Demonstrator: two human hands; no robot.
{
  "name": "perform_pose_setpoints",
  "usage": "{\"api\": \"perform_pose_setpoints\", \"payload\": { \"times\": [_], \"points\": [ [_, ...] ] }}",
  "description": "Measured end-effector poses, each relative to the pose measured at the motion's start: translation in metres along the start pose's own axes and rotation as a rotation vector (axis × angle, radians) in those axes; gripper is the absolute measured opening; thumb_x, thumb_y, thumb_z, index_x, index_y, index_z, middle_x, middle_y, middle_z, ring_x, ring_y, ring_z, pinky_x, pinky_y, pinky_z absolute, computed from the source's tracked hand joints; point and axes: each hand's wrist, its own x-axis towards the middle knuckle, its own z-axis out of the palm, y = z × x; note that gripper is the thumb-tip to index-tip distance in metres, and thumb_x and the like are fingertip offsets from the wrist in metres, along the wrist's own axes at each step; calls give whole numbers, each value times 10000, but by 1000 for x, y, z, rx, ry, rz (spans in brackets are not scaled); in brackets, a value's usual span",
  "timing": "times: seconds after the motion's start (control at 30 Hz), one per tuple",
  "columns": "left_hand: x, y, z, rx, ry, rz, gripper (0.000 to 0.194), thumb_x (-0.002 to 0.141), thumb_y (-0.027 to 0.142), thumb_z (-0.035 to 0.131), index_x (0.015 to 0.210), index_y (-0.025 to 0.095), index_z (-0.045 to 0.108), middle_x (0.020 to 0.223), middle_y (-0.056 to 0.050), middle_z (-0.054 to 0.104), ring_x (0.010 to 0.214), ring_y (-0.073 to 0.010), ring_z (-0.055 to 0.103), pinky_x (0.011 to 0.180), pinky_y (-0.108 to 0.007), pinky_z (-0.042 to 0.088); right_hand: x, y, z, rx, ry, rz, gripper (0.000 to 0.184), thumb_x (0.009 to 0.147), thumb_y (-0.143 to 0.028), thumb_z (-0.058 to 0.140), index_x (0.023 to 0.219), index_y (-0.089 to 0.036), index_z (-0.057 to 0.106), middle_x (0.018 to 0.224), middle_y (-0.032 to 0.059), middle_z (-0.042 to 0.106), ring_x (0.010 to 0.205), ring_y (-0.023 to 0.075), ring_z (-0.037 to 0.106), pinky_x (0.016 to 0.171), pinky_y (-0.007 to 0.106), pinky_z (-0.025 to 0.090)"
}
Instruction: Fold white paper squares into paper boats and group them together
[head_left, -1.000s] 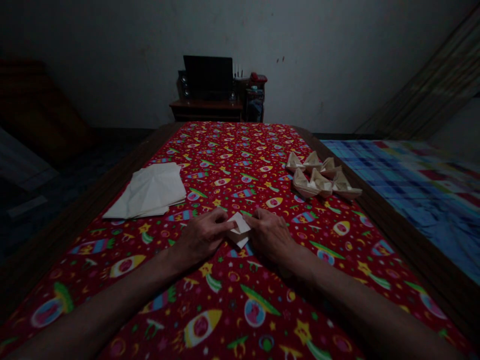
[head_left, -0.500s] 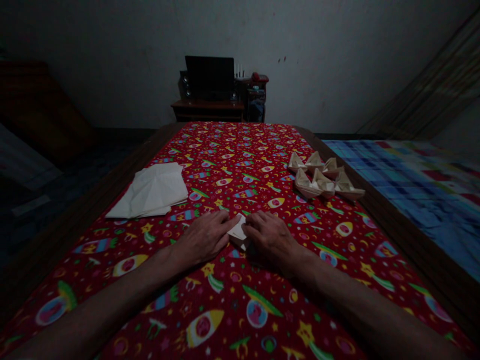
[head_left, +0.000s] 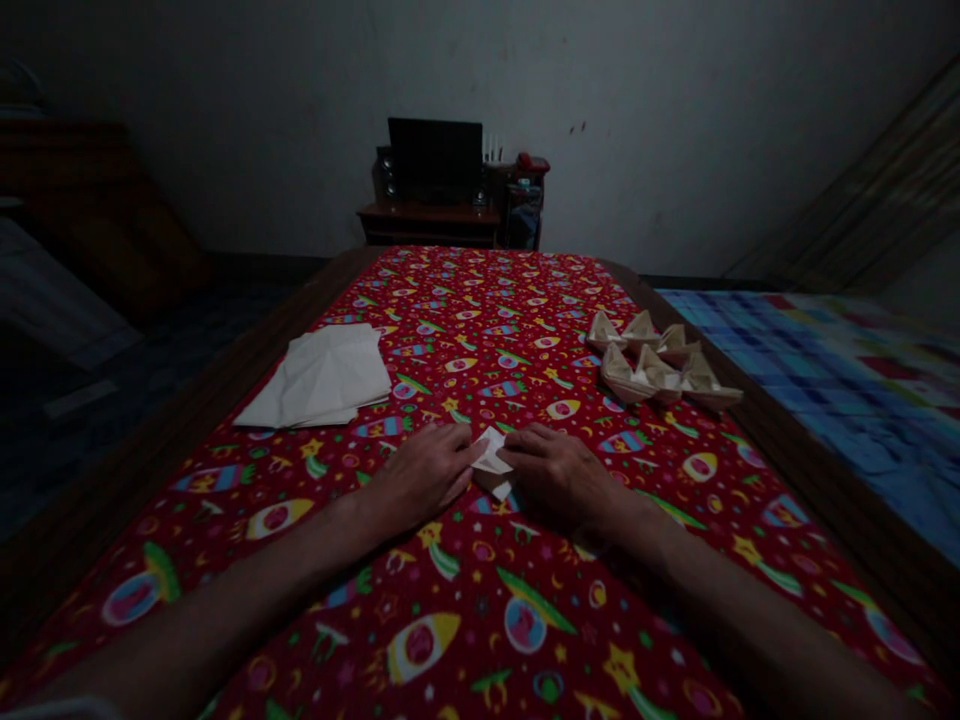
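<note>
Between my hands, low over the red patterned cloth [head_left: 420, 560], is a small piece of folded white paper [head_left: 493, 458]. My left hand [head_left: 427, 470] grips its left edge with bent fingers. On the other side, my right hand [head_left: 559, 470] pinches the right edge, fingers curled over it. Part of the paper is hidden behind the fingertips. A stack of creased white paper sheets [head_left: 330, 375] lies to the left, beyond my left hand. Off to the right stand several folded paper boats [head_left: 664, 370], grouped in two rows.
The cloth covers a long table with a dark wooden edge [head_left: 300, 305]. A monitor [head_left: 435, 162] with speakers stands on a brown desk [head_left: 427, 222] by the wall. At the right is a bed surface with a blue checked cover [head_left: 757, 340].
The view has shifted, so everything sits slightly further right. The folded paper's upper layer has changed shape between my fingers, showing a pointed white flap. Both hands still hold it.
</note>
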Motion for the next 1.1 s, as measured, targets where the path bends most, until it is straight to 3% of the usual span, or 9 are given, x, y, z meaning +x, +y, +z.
{"api": "perform_pose_setpoints", "payload": {
  "times": [0.1, 0.3, 0.47, 0.73, 1.1],
  "points": [
    [-6, 2, 4, -101, 111, -19, 237, 944, 222, 377, 981, 168, 605, 816, -36, 548, 745, -163, 518, 663, -281, 422, -3, 5, 2, 184, 53, 52, 228, 919, -200, 444, 929, -167, 670, 963, 82, 658, 829, 155, 578, 702, 257, 476],
    [-8, -1, 9, -475, 180, -251, 115, 869, 201, 543, 788, 161, 613, 784, -14, 564, 719, -121, 551, 631, -226, 419, -6, 7, 2, 428, 71, 301, 167, 869, -261, 557, 822, -166, 686, 879, 57, 662, 767, 121, 609, 666, 206, 462],
    [-6, -6, 10, -545, 159, -391, 129, 821, 251, 613, 723, 172, 644, 719, 0, 572, 674, -124, 551, 615, -238, 412, -4, 4, -2, 381, 4, 463, 174, 850, -299, 581, 781, -171, 676, 772, 28, 624, 687, 122, 567, 610, 212, 414],
    [-2, -2, 3, -534, 92, -505, 155, 827, 239, 577, 702, 173, 640, 730, 2, 581, 692, -130, 557, 635, -252, 404, -2, -7, 1, 204, -25, 548, 226, 896, -253, 478, 777, -158, 645, 711, 28, 586, 641, 120, 512, 588, 222, 345],
    [1, -6, -4, -416, -18, -532, 209, 798, 365, 577, 700, 188, 630, 807, 2, 544, 713, -141, 550, 572, -256, 369, 2, -13, -1, 68, -70, 602, 240, 900, -311, 473, 769, -157, 603, 737, 34, 580, 667, 128, 510, 588, 235, 310]
  ]
}}
